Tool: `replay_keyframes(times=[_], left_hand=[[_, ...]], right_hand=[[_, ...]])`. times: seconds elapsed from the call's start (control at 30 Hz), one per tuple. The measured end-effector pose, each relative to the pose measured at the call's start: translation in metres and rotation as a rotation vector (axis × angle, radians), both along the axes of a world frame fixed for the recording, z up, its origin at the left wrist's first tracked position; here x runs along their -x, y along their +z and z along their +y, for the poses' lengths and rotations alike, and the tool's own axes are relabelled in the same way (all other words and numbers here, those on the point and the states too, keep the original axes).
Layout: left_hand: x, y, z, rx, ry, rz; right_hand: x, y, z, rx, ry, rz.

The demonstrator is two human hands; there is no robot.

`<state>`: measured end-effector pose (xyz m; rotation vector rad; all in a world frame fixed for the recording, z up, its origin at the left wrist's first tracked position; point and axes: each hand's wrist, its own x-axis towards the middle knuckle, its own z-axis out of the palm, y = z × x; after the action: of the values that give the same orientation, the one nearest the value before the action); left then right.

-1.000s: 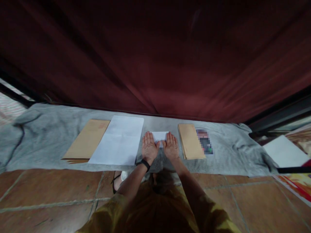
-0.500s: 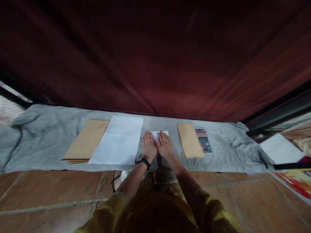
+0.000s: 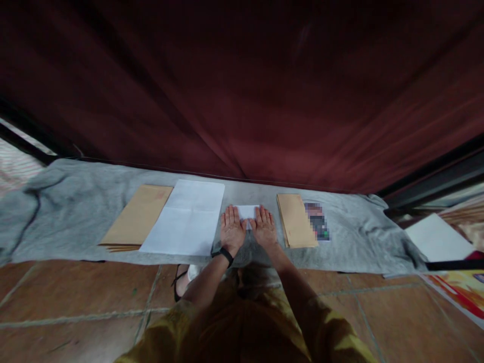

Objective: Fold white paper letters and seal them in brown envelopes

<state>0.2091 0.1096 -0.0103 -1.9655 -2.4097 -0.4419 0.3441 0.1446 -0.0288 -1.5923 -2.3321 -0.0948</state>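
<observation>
A small folded white paper [image 3: 248, 212] lies on the grey cloth in front of me, its side edges under my hands. My left hand [image 3: 232, 229], with a black band on the wrist, rests flat on the paper's left part with fingers stretched out. Flat on its right part lies my right hand [image 3: 264, 228], fingers also extended. Both thumbs point inward over the paper's near edge. Left of my hands are large white sheets [image 3: 185, 217], creased across the middle. To the right sits a stack of brown envelopes [image 3: 297, 220].
More brown envelopes [image 3: 138, 214] are stacked left of the white sheets. A pixelated item [image 3: 317, 222] lies beside the right stack. Grey cloth [image 3: 351, 232] covers the narrow bench. A dark red curtain [image 3: 242, 101] hangs behind it. A white board-like piece [image 3: 438, 237] is at far right.
My right hand has slid to the right, away from the left hand, uncovering more of the folded paper between them. The left hand stays nearly in place. The view has shifted slightly.
</observation>
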Motion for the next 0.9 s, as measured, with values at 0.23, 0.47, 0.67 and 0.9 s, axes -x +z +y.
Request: replay_keyframes(times=[0.23, 0.47, 0.67, 0.9], left_hand=[[0.001, -0.004, -0.016, -0.054, 0.002, -0.024], [0.002, 0.002, -0.031, 0.021, -0.162, 0.017], [-0.006, 0.020, -0.019, 0.156, -0.323, 0.071], [-0.027, 0.038, -0.009, 0.198, -0.314, 0.073]], right_hand=[[0.000, -0.005, 0.000, -0.037, 0.000, 0.029], [-0.001, -0.007, 0.001, -0.018, -0.005, 0.038], [-0.003, -0.006, 0.004, 0.053, -0.010, 0.052], [-0.005, -0.002, 0.007, 0.138, -0.013, 0.164]])
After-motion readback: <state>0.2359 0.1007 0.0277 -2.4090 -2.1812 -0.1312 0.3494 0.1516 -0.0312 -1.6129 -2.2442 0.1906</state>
